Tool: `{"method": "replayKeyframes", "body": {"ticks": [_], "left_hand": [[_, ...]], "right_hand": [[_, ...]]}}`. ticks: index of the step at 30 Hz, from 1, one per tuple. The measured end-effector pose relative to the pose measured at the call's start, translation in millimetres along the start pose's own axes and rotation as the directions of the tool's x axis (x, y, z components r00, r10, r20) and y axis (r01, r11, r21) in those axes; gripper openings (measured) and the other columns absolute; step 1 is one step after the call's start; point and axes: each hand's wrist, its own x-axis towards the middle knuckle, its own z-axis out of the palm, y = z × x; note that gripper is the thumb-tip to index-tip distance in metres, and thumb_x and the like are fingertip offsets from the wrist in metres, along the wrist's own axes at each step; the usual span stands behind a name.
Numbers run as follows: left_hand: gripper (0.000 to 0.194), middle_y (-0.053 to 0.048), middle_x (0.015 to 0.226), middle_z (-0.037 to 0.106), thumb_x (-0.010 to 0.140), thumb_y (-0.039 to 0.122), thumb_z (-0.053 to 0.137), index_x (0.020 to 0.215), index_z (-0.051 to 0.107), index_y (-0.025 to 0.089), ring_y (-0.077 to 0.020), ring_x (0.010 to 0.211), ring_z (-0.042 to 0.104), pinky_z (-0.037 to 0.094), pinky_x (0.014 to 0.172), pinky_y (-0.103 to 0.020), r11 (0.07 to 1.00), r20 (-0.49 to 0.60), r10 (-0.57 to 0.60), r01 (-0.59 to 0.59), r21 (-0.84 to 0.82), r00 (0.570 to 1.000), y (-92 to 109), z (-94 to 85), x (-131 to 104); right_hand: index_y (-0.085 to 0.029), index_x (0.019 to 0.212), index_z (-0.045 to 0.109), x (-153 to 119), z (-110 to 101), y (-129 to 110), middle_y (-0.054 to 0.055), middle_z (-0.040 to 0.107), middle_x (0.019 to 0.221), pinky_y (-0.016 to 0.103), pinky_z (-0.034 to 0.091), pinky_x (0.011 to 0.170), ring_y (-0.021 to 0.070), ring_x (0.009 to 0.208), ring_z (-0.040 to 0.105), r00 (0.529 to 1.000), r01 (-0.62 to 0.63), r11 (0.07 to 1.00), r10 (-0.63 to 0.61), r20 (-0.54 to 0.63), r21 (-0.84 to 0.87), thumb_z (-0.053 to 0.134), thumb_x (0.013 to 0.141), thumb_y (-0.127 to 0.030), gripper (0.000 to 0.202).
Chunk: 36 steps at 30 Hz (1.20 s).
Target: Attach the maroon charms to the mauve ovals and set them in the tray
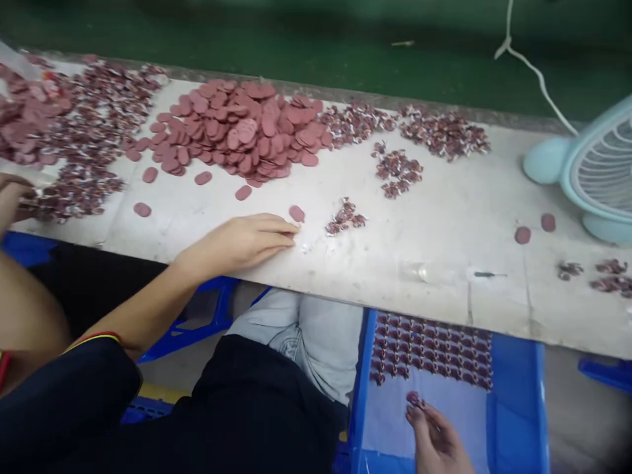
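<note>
My left hand (244,242) rests on the table with its fingers stretched out close together. Its fingertips are beside a pink oval disc (297,213), and I see nothing held in them. A little to the right lies a small cluster of dark red, shiny pieces (345,218). Between thumb and fingers, my right hand (437,438) pinches a small dark red piece (413,397). That hand is over a blue tray (518,408) lined with a white sheet (395,415). Rows of similar dark red pieces (434,349) cover the sheet's far part.
Behind my left hand is a large heap of pink oval discs (247,128). More dark red pieces (444,131) lie in piles on the white table (459,197). A light blue fan (582,164) stands at right. Another person's hand (12,197) is at the left edge.
</note>
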Motion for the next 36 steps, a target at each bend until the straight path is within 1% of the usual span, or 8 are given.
{"method": "replayKeyframes", "body": {"ticks": [5,9,13,21,25,29,32,36], "left_hand": [[0.023,-0.004,0.124,0.077,0.097,0.031,0.065,0.115,0.078,0.027,-0.0191,0.114,0.072,0.056,0.105,-0.035,0.995,-0.053,0.053,-0.048,0.091,0.997,1,-1.8,2],[0.023,-0.005,0.122,0.077,0.091,0.026,0.072,0.114,0.077,0.026,-0.0175,0.109,0.072,0.057,0.100,-0.031,0.999,-0.150,0.022,-0.029,-0.045,0.988,6,-0.3,5],[0.026,-0.005,0.120,0.075,0.088,0.019,0.074,0.113,0.077,0.025,-0.0119,0.090,0.071,0.059,0.076,-0.023,0.987,-0.257,0.007,-0.048,-0.154,0.966,10,1.6,3],[0.018,-0.007,0.117,0.073,0.090,0.026,0.076,0.108,0.080,0.028,-0.0176,0.096,0.075,0.064,0.076,-0.028,0.879,-0.291,-0.203,0.043,-0.475,0.935,18,9.1,-12],[0.019,-0.008,0.122,0.073,0.091,0.022,0.076,0.109,0.080,0.027,-0.0197,0.096,0.078,0.065,0.069,-0.026,0.746,-0.280,-0.268,0.015,-0.666,0.922,23,10.4,-16],[0.015,-0.008,0.122,0.077,0.092,0.026,0.075,0.107,0.079,0.025,-0.0209,0.095,0.080,0.063,0.063,-0.023,0.513,-0.208,-0.403,0.032,-0.858,0.891,34,14.3,-25],[0.015,-0.009,0.113,0.081,0.090,0.032,0.077,0.102,0.079,0.022,-0.0198,0.085,0.080,0.060,0.058,-0.020,0.120,0.028,-0.439,0.089,-0.989,0.898,55,27.8,-31],[0.021,-0.012,0.111,0.081,0.087,0.032,0.080,0.104,0.079,0.018,-0.0183,0.082,0.080,0.057,0.055,-0.017,-0.415,0.340,-0.351,0.180,-0.892,0.872,92,56.8,-28]], "right_hand": [[-0.032,0.094,0.072,-10,27,45,-0.001,0.082,0.093,0.053,0.062,0.097,0.0344,0.099,0.078,0.998,-0.057,0.987,0.053,-0.030,-0.148,0.071,0.071,-0.066,0.041],[-0.026,0.106,0.070,1,40,63,0.003,0.079,0.102,0.052,0.061,0.098,0.0305,0.100,0.078,0.999,-0.037,0.974,0.038,0.001,-0.222,0.065,0.080,-0.064,0.046],[-0.021,0.113,0.067,16,43,75,0.005,0.076,0.108,0.051,0.058,0.098,0.0231,0.096,0.074,0.998,-0.020,0.955,0.035,0.045,-0.295,0.064,0.087,-0.062,0.049],[-0.021,0.107,0.070,25,48,68,0.002,0.075,0.096,0.046,0.057,0.089,0.0198,0.087,0.071,0.998,0.010,0.931,0.014,0.061,-0.365,0.067,0.085,-0.059,0.044],[-0.025,0.097,0.070,20,45,52,0.001,0.075,0.089,0.054,0.058,0.089,0.0283,0.087,0.075,0.999,0.004,0.940,0.014,0.052,-0.341,0.068,0.079,-0.062,0.041],[-0.033,0.088,0.068,13,37,18,-0.001,0.076,0.083,0.061,0.060,0.088,0.0375,0.087,0.077,0.998,0.018,0.960,-0.033,-0.049,-0.280,0.068,0.070,-0.070,0.041],[-0.037,0.092,0.069,17,33,-21,-0.003,0.075,0.080,0.055,0.064,0.069,0.0341,0.078,0.077,0.989,0.106,0.979,-0.122,-0.080,-0.175,0.065,0.064,-0.073,0.046],[-0.038,0.090,0.071,33,29,-85,-0.002,0.069,0.072,0.046,0.056,0.043,0.0274,0.057,0.067,0.974,0.228,0.973,-0.228,0.011,-0.022,0.071,0.048,-0.072,0.053]]}}
